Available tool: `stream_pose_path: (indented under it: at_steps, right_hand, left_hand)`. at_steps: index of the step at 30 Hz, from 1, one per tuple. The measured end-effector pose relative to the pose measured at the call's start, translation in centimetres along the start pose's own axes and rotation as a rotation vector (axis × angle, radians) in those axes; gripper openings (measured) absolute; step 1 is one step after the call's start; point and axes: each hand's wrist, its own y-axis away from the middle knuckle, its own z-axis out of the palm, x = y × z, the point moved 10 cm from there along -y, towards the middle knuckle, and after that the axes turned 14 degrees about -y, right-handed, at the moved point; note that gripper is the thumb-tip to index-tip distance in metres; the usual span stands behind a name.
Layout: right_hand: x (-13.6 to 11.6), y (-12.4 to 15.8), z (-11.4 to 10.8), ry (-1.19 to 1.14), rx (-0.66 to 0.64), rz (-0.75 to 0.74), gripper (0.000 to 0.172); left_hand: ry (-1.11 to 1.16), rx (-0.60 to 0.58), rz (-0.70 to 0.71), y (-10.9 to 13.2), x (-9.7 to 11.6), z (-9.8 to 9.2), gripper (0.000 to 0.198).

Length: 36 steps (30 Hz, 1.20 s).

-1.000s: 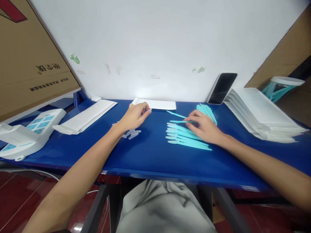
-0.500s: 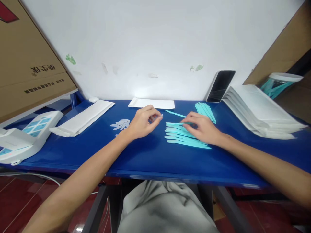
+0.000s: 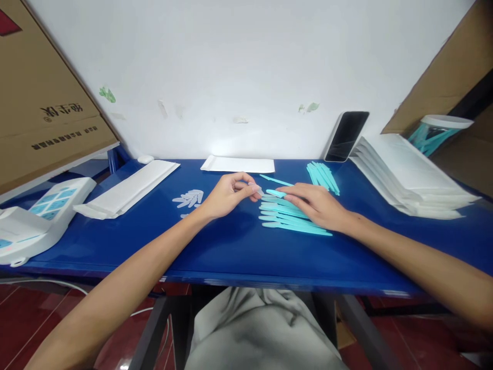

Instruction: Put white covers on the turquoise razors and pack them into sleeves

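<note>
My left hand (image 3: 235, 194) pinches a small translucent blade cap (image 3: 259, 189) between thumb and fingers. Just to its right, my right hand (image 3: 314, 202) grips a turquoise eyebrow razor (image 3: 276, 193), its flat end pointing at the cap. A narrow gap seems to lie between the two, though I cannot tell if they touch. Below my right hand, several turquoise razors (image 3: 292, 226) lie side by side, partly covered by the fingers. One single razor (image 3: 275, 180) lies behind them. Loose translucent caps (image 3: 188, 198) form a small heap left of my left hand.
Another turquoise razor pile (image 3: 322, 176) lies near a propped phone (image 3: 348, 136). White padded envelopes (image 3: 419, 169) are stacked at right, beside a clear tub (image 3: 439, 134). Other white packets (image 3: 129, 188) lie left and at the back (image 3: 239, 164). A white-and-blue device (image 3: 50, 216) stands far left.
My right hand has lifted a razor from the row, its end now up near the left hand. The cap in my left hand has turned toward it and shows more clearly.
</note>
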Motion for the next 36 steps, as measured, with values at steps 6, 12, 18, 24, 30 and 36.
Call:
stream_pose_path:
  at_steps: [6, 12, 18, 24, 30, 36]
  right_hand:
    - [-0.6, 0.1, 0.1, 0.075, 0.001, -0.021, 0.040]
    - [-0.6, 0.1, 0.0, 0.113, 0.003, -0.009, 0.037]
    - [-1.1, 0.0, 0.9, 0.097, -0.021, 0.011, 0.031]
    - [-1.0, -0.4, 1.6, 0.189, 0.015, 0.132, 0.030]
    - [-2.4, -0.2, 1.6, 0.300, 0.067, 0.043, 0.034]
    - [-3.4, 0.0, 2.0, 0.371, 0.029, -0.044, 0.038]
  left_hand:
    - [0.030, -0.064, -0.045, 0.0, -0.4, 0.8, 0.033]
    - [-0.026, -0.043, -0.053, 0.2, -0.1, 0.7, 0.029]
    - [-0.145, -0.018, -0.106, 0.7, -0.2, 0.8, 0.029]
    - [-0.273, 0.010, 0.027, 0.6, 0.7, 1.0, 0.032]
    - [-0.517, -0.104, 0.167, 0.9, 1.9, 2.2, 0.038]
    - [-0.434, -0.209, 0.123, 1.1, 1.6, 2.8, 0.043]
